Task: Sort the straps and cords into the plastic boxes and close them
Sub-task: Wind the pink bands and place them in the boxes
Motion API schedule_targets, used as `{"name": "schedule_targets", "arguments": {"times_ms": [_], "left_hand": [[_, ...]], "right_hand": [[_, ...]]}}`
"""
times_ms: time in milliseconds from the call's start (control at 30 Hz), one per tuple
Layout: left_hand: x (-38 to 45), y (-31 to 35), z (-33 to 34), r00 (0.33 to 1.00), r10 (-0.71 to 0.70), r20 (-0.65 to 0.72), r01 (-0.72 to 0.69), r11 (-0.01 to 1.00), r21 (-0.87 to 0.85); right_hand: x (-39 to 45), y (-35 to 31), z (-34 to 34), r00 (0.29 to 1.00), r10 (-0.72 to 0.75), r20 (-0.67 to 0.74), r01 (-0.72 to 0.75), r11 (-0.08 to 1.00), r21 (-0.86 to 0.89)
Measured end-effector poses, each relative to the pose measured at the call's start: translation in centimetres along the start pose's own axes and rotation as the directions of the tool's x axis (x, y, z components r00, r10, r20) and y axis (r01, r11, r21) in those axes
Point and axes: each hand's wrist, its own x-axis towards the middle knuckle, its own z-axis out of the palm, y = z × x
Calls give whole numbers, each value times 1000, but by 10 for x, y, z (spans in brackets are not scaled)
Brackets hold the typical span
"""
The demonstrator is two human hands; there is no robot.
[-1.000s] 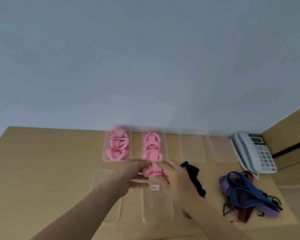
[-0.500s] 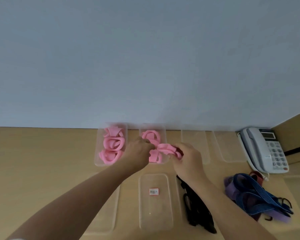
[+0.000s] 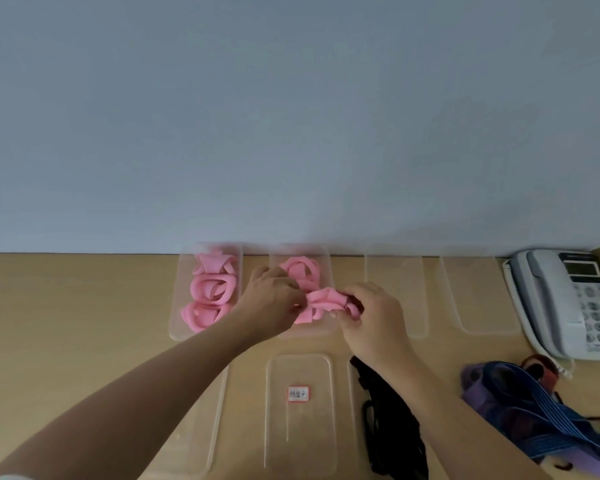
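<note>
A folded pink fabric strap (image 3: 326, 302) hangs just above the second clear plastic box (image 3: 327, 271) on the tan worktop (image 3: 66, 323), pinched at either end between the curled fingers of the left hand (image 3: 272, 301) and the right hand (image 3: 373, 315).

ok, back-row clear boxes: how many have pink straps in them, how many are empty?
Boxes with pink straps: 2
Empty boxes: 2
Total: 4
</note>
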Motion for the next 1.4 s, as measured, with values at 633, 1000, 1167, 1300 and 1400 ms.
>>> {"name": "schedule_targets", "arguments": {"times_ms": [633,1000,1167,1300,1400], "left_hand": [[7,-12,-11,994,-67,-88,34,945,-326],[10,-11,-7,993,-89,-83,60,952,-300],[11,-11,-6,992,-102,-75,76,951,-301],[13,-11,-4,990,-109,-91,75,946,-316],[13,-11,-3,991,-95,-98,60,948,-313]], "right_hand": [[7,-9,21,906,-246,344,339,908,-246],[17,-12,30,821,-211,530,345,924,-168],[18,-11,36,800,-153,580,338,914,-225],[19,-10,38,800,-132,585,326,914,-240],[21,-8,41,809,-108,578,310,914,-262]]}}
